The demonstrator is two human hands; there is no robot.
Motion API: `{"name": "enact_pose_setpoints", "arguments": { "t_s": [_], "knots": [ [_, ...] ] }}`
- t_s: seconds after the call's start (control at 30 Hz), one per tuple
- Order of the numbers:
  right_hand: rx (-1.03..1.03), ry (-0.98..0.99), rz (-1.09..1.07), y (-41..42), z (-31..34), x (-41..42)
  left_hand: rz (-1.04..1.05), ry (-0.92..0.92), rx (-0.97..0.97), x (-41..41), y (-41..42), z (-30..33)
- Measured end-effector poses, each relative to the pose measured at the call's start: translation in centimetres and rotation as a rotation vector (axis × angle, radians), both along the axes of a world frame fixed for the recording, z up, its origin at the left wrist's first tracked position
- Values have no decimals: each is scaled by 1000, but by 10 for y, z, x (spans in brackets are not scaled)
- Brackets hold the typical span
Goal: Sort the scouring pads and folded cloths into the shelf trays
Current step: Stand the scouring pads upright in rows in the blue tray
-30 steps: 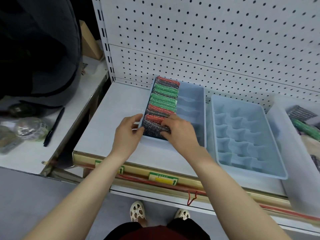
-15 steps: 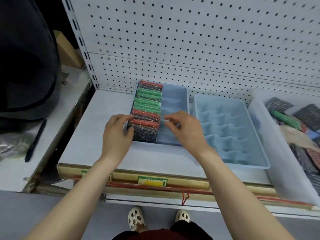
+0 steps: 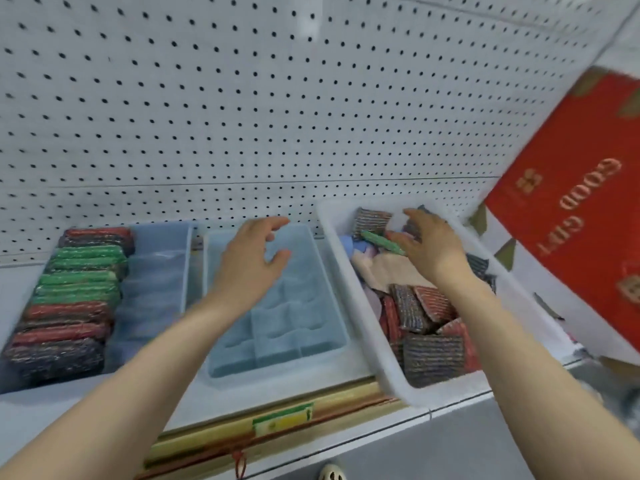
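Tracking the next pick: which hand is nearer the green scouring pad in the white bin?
Right. The right hand touches the green scouring pad; the left hand hovers over the empty blue tray.

Both forearms bare to the frame edge; I see no sleeves, watch or bands. Left hand (image 3: 251, 258) and right hand (image 3: 427, 245) ungloved, no rings visible. At bottom centre, toe of a pale perforated clog-style shoe (image 3: 331, 472).
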State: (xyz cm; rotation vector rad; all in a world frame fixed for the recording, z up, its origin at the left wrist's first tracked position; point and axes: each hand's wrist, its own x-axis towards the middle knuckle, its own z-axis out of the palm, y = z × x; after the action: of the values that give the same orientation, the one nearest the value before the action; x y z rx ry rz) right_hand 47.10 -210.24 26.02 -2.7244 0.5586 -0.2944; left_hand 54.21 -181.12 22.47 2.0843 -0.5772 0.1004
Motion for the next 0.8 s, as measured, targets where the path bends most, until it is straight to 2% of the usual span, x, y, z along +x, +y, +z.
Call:
{"name": "enact_pose_setpoints", "arguments": {
  "t_s": [0.17, 0.33, 0.4, 0.5, 0.67, 0.8],
  "knots": [
    [-97, 150, 33, -96, -21, 21, -150, -45, 232, 24, -125, 6],
    [-178, 270, 82, -141, -50, 62, -239, -16, 415, 52, -207, -17],
    [-244, 339, 121, -149, -62, 71, -277, -23, 534, 63, -227, -29],
    [-184, 425, 172, -156, -70, 77, -297, -45, 655, 74, -248, -42],
    [-178, 296, 270, -158, -80, 77, -163, -141, 765, 86, -266, -42],
    [-270, 386, 334, -154, -83, 82, -178, -182, 827, 84, -262, -41]
  ]
}}
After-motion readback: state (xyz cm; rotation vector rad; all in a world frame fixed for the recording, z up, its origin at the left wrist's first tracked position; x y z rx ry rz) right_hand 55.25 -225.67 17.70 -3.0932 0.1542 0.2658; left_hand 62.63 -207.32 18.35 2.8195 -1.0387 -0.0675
